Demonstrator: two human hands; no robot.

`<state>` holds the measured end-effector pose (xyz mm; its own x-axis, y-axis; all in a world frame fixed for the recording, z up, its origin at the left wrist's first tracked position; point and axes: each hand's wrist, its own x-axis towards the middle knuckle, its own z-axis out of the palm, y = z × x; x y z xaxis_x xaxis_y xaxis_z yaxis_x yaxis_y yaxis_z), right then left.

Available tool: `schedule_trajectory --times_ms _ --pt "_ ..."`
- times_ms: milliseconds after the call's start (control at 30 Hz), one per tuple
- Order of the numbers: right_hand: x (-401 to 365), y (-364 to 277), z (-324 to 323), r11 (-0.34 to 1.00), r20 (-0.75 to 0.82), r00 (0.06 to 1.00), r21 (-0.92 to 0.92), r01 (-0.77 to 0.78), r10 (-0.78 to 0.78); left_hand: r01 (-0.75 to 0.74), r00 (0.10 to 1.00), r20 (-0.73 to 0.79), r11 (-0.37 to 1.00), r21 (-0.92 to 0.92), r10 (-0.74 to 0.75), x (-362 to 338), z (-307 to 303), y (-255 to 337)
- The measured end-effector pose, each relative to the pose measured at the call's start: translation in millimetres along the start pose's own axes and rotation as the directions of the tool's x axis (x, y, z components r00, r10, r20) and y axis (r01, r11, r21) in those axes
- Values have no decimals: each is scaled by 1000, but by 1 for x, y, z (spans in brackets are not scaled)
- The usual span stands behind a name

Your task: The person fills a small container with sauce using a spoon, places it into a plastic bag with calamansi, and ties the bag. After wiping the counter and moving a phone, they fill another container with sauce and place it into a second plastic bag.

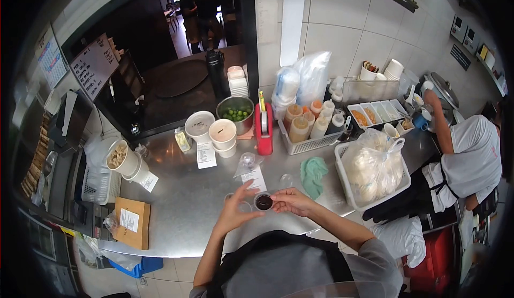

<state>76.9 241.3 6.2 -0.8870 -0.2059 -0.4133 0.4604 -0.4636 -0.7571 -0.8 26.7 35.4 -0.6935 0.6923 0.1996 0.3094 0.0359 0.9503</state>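
Between thumb and fingertips, my right hand (pixel 293 201) grips a small clear sauce cup (pixel 263 202) filled with something dark. My left hand (pixel 235 210) is just left of it, thumb and fingers spread apart in a curve. A clear round plastic piece (pixel 244 207) shows within that curve; whether the hand touches it is hard to see. Just beyond the hands, a printed receipt (pixel 254 179) lies on the steel counter (pixel 176 207), with a clear plastic-wrapped item (pixel 247 160) at its top. Another small clear cup or lid (pixel 286 181) sits to the right.
A green cloth (pixel 313 176), a basket of sauce bottles (pixel 313 144) and a white crate (pixel 369 204) with bagged food stand right. Tubs (pixel 223 132), a bowl of green pieces (pixel 235 111) and a red tape dispenser (pixel 264 132) stand behind. A paper bag (pixel 140 234) lies left. A co-worker (pixel 471 148) works right.
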Motion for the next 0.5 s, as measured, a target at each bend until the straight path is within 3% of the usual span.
schedule_trajectory --times_ms 33,67,133,233,333,500 --pt "3 9 7 999 -26 1000 28 14 -13 15 999 -27 989 -146 -19 -8 -9 -13" --pt "5 13 15 998 -41 999 53 34 -32 129 984 -69 926 -354 -164 -15 -21 -23" --pt "8 16 32 992 -76 996 106 61 -53 286 882 -58 630 -722 -467 -33 -39 -39" --pt "19 30 48 988 -95 989 94 121 -113 413 867 58 648 -640 -496 -50 -36 -42" --pt "25 44 59 990 -110 986 57 128 -121 411 867 117 562 -718 -484 -57 -28 -53" --pt "28 55 65 993 -124 985 -11 117 -118 429 836 -13 668 -609 -548 -57 -17 -47"
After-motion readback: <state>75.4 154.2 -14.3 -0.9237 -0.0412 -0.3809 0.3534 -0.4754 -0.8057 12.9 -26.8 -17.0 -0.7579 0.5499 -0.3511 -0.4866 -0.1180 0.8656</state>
